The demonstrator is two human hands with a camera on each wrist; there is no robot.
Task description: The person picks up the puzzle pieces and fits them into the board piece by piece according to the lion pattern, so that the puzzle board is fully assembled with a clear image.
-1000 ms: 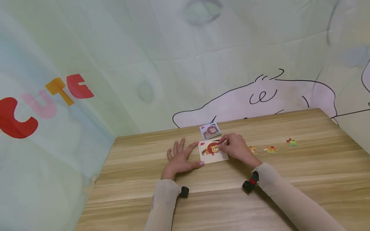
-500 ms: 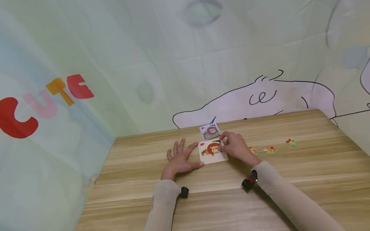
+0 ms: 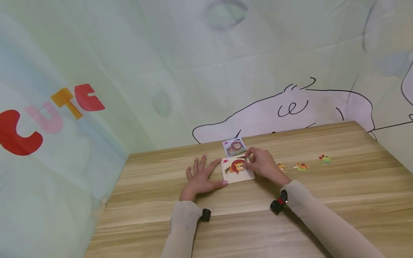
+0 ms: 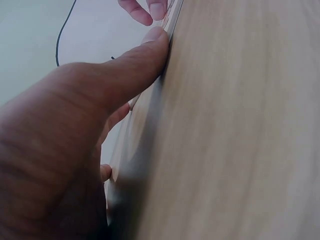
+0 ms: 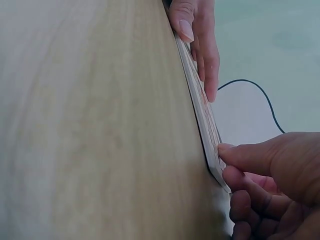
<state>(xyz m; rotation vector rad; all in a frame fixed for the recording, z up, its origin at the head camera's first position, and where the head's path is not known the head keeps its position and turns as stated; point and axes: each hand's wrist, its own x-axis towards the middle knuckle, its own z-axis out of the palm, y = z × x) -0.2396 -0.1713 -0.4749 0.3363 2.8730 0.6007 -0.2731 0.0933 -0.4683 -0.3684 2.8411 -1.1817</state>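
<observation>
One puzzle board (image 3: 237, 169), braced by the flat left hand (image 3: 200, 176); right hand (image 3: 262, 165) fingertips press a piece; three loose pieces (image 3: 302, 166) lie beyond it. Wrist views show only the board's edge (image 5: 202, 117).

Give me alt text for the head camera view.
Two hands work a lion puzzle board on a wooden table: the left hand steadies its edge, the right hand presses a piece. Loose pieces lie right.

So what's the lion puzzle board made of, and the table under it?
The lion puzzle board looks like thin wood or stiff card with a smooth printed top: the right wrist view shows a flat, rigid edge. I can't tell which. The table looks like wood or a wood-look coating: pale brown grain stripes, smooth matte surface. The left hand lies flat beside the board.
</observation>
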